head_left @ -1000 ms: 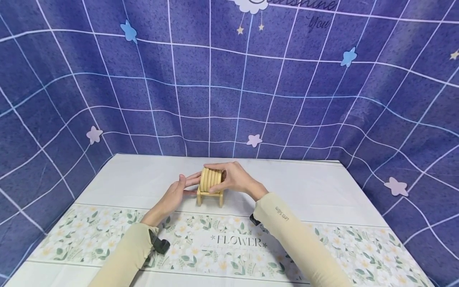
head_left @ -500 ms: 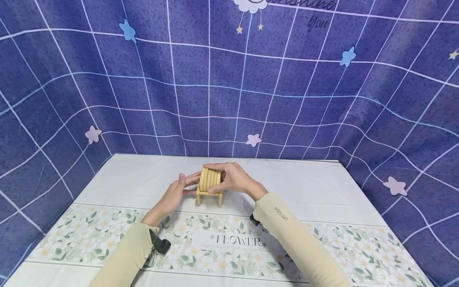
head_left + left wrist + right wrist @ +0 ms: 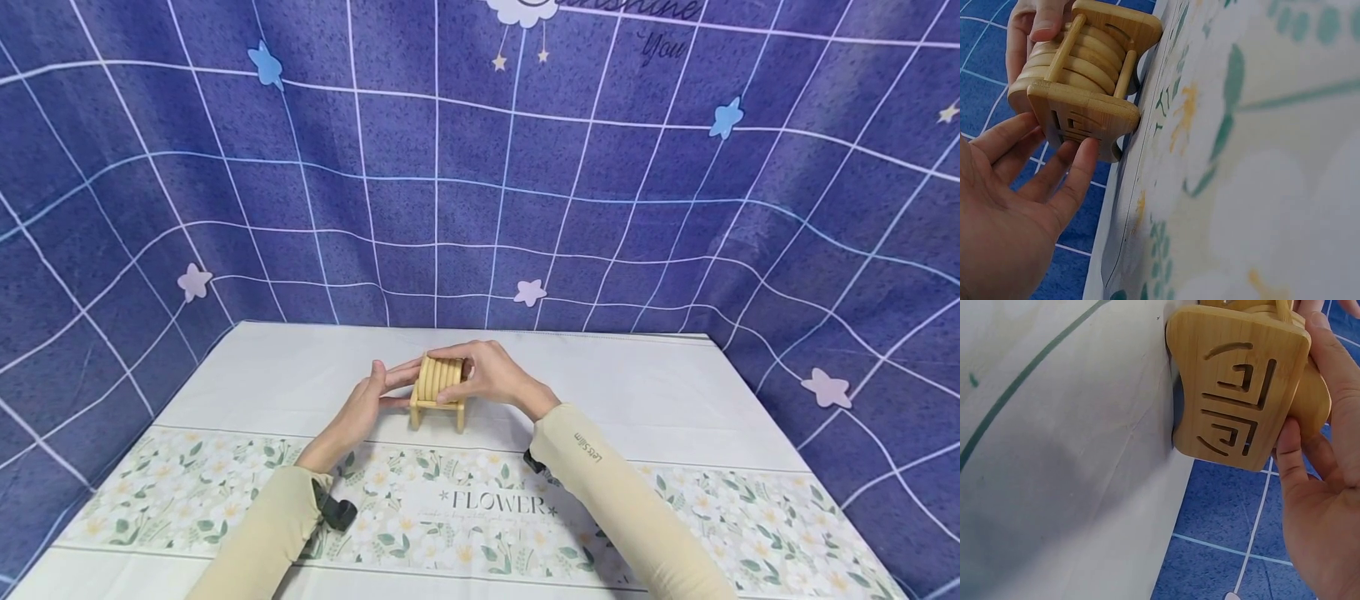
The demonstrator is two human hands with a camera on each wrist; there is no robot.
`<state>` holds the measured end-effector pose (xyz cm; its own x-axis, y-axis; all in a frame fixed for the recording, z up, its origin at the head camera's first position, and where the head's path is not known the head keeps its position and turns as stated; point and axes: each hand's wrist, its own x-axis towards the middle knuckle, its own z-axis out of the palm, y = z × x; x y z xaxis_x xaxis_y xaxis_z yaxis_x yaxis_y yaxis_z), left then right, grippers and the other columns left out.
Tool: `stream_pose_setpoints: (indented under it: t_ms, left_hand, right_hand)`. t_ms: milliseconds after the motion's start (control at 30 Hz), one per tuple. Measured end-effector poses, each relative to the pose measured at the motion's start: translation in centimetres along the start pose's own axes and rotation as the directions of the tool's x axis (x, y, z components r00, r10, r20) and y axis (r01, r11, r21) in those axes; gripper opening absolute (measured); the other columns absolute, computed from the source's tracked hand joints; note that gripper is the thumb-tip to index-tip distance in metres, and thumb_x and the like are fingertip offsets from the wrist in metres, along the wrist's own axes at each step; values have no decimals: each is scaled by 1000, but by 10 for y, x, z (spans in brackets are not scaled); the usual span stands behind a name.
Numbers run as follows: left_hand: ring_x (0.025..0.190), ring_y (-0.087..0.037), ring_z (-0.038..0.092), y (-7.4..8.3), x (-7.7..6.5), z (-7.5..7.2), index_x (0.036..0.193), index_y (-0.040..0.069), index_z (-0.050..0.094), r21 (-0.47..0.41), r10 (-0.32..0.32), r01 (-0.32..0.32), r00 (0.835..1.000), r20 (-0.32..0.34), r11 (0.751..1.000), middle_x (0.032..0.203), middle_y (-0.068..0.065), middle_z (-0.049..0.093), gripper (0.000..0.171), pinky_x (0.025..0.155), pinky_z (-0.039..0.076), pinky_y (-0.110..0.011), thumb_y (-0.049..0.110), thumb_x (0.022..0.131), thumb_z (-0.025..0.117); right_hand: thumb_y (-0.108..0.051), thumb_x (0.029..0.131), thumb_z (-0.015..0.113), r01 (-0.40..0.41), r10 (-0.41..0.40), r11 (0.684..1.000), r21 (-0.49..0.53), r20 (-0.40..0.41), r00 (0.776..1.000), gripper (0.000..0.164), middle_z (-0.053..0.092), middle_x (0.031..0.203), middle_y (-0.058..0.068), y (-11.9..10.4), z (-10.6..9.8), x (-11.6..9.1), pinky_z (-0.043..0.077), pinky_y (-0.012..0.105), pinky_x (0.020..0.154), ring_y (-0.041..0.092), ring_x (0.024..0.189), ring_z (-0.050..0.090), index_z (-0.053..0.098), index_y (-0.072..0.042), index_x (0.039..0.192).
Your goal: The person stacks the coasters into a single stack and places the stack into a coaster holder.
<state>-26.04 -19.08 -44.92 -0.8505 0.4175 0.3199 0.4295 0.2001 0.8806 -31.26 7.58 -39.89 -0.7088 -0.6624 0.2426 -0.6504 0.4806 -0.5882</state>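
A row of round wooden coasters (image 3: 437,380) stands on edge in a wooden coaster holder (image 3: 438,406), which rests on the table. My right hand (image 3: 495,377) holds the coasters from the right, its thumb on the near side and a finger across the top. At the left end, my left hand (image 3: 362,407) touches the holder with fairly straight fingers, thumb raised. Those fingertips meet the holder's end panel (image 3: 1079,109) and the edge of the outer coaster in the left wrist view. The other end panel (image 3: 1241,387), with cut-out line patterns, faces the right wrist camera.
A white tablecloth (image 3: 615,392) with a flower-print band and the word FLOWER covers the table. Behind and beside it hangs a blue curtain (image 3: 480,208) with a white grid and stars. Black straps with small cameras (image 3: 339,514) sit on the wrists.
Both hands stay at the holder. The right hand's grip on the coasters looks nearly the same, and the left hand has shifted only very slightly.
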Motion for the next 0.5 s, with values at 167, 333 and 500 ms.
stream_pose_setpoints:
  t_ms: [167, 333, 500]
  left_hand:
    - [150, -51, 50, 3, 1, 0, 156, -8, 56, -10, -22, 22, 1000, -10, 1000, 175, -20, 41, 80, 111, 53, -59, 40, 122, 2]
    - [147, -50, 54, 8, 1, -1, 161, -3, 53, 3, -66, 67, 997, -48, 998, 170, -20, 49, 71, 113, 51, -62, 41, 123, 12]
    - [148, -50, 54, 11, 0, -2, 163, -2, 51, 87, -76, 84, 993, -91, 993, 166, -23, 53, 63, 114, 51, -63, 37, 124, 20]
  right_hand:
    - [-30, 89, 97, 8, -7, 999, 46, -6, 1000, 75, 77, 139, 6, 0, -2, -4, 62, 34, 87, 10, 92, 73, 66, -14, 155]
    - [-23, 95, 91, 33, -29, 994, 105, -33, 999, 70, 69, 151, 13, -2, -4, -10, 62, 41, 99, 22, 109, 77, 63, -9, 157]
    - [-18, 103, 83, 63, -54, 987, 147, -64, 996, 58, 66, 155, 13, -5, -6, -14, 60, 34, 104, 29, 130, 71, 63, -6, 156]
